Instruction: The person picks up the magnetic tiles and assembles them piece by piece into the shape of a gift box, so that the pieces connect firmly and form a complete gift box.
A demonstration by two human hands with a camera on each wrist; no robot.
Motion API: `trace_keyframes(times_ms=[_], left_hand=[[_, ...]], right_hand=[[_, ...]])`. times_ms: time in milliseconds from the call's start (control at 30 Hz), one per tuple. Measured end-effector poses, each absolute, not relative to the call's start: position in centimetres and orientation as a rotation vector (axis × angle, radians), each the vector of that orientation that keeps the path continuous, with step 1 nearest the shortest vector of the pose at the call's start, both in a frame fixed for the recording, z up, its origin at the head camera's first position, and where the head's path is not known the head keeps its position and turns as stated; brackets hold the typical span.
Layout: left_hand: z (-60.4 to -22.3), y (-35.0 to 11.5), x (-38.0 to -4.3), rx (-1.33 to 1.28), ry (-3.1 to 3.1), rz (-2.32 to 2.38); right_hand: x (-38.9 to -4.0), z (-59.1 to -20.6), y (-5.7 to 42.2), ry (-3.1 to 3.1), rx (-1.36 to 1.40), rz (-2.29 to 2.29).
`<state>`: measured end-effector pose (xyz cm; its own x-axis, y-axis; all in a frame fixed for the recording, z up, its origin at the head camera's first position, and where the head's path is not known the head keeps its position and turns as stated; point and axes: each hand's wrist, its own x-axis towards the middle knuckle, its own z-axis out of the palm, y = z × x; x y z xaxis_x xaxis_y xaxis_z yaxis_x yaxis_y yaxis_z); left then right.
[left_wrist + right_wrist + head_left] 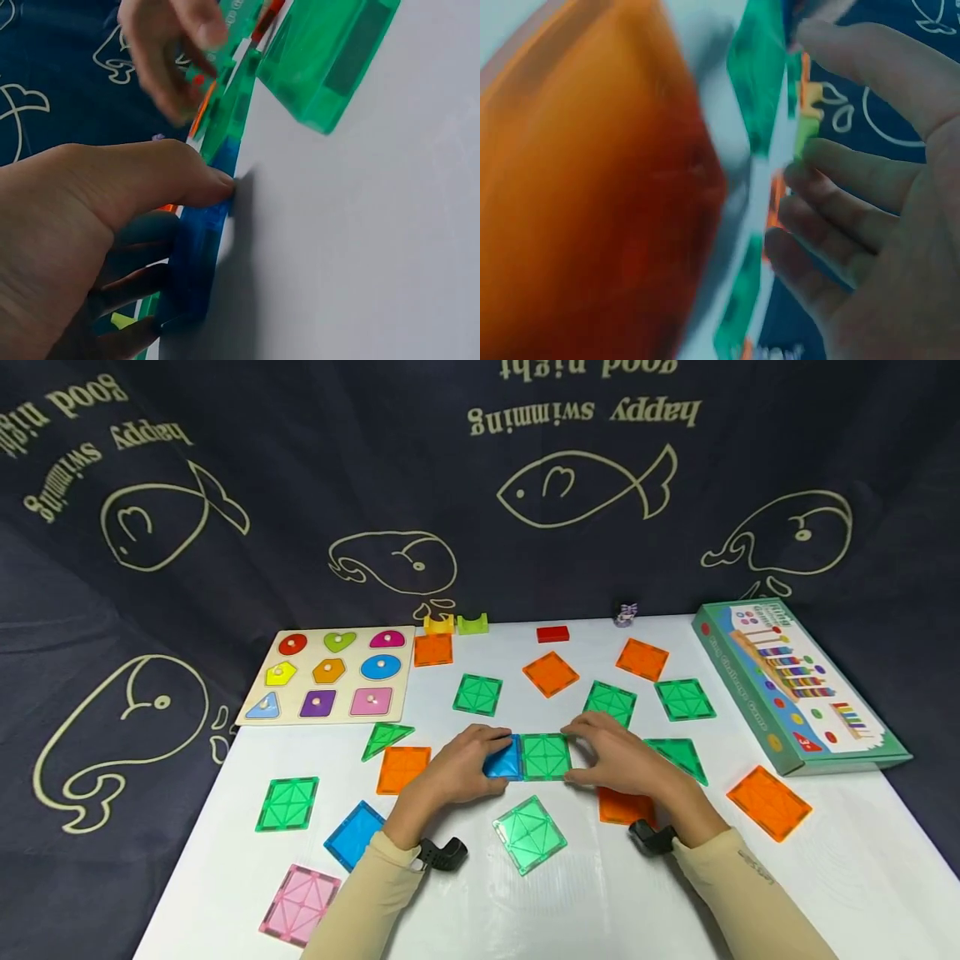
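Near the middle of the white table, my left hand (459, 770) grips a translucent blue square tile (502, 763). In the left wrist view the thumb presses the near edge of this blue tile (199, 240) and the fingers reach round its far side. Edge to edge with it, on the right, lies a green square tile (546, 757). My right hand (622, 764) is at that green tile's right side, thumb and fingers spread apart. In the right wrist view the right hand (877, 180) has loosely bent fingers with nothing between them. An orange tile (624, 807) lies partly under the right wrist.
A tilted green tile (529, 835) lies just in front of the hands. Several orange, green, blue and pink tiles are scattered around. A shape puzzle board (347, 653) stands back left, a game box (802, 685) back right. Small blocks, one a red block (552, 634), line the back edge.
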<state>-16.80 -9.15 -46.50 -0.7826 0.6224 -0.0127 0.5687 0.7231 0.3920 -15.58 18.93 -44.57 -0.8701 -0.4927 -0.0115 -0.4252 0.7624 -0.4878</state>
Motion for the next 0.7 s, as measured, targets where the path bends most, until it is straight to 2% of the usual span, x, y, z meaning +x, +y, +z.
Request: trace_keyframes(times_ms=[200,367,700], left_hand=[[-46.5,-9.3,-16.8,0.979,2.776,0.563],[-46.6,-9.6,-16.8,0.976,2.783,0.594],[-46.9,-9.6,-16.6,0.958,2.775,0.645]], right_hand=[[-12.9,-44.1,22.8,2.773,-0.694,-0.647],[-11.5,-44.7,23.8,2.79,-0.73,-0.558],[-13.1,-45.3,23.0,2.906,-0.835,-0.553]])
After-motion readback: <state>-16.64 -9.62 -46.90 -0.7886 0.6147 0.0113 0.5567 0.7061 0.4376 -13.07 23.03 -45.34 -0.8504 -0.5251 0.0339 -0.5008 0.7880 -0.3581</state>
